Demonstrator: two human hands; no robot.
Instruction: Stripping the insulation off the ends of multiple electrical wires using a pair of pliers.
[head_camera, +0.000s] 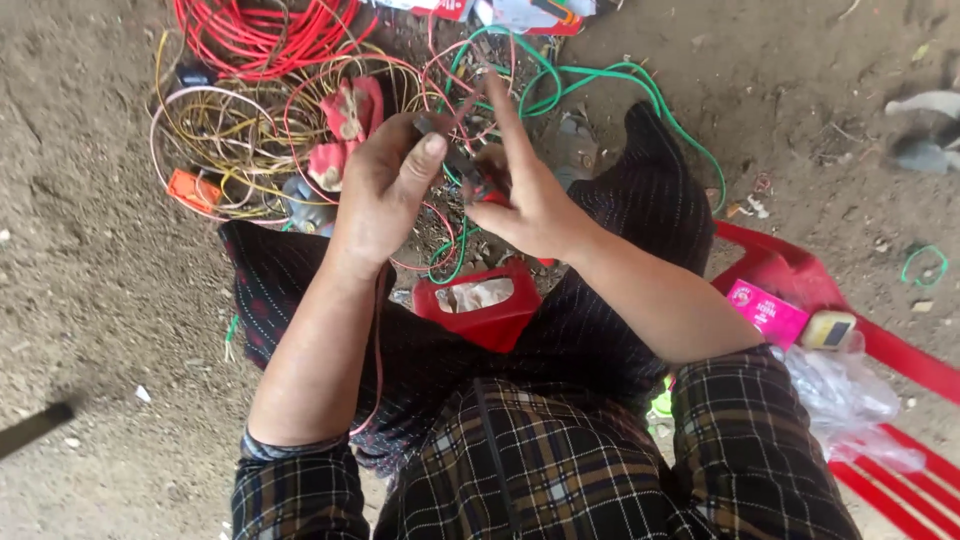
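Outdoors, bare packed dirt ground (90, 260) fills the view, littered with small scraps. A red plastic chair (880, 350) stands at the person's right, carrying a pink packet (765, 312) and a crumpled clear bag (845, 395). A tangle of red, yellow and green wires (260, 90) lies on the dirt ahead. A red pouch (480, 305) rests on the dark-skirted lap. The left hand (385, 190) pinches a thin pink wire (378, 330), its grip narrow. The right hand (530, 195) clasps a red-handled tool (478, 180) just beside it; fingers partly extended.
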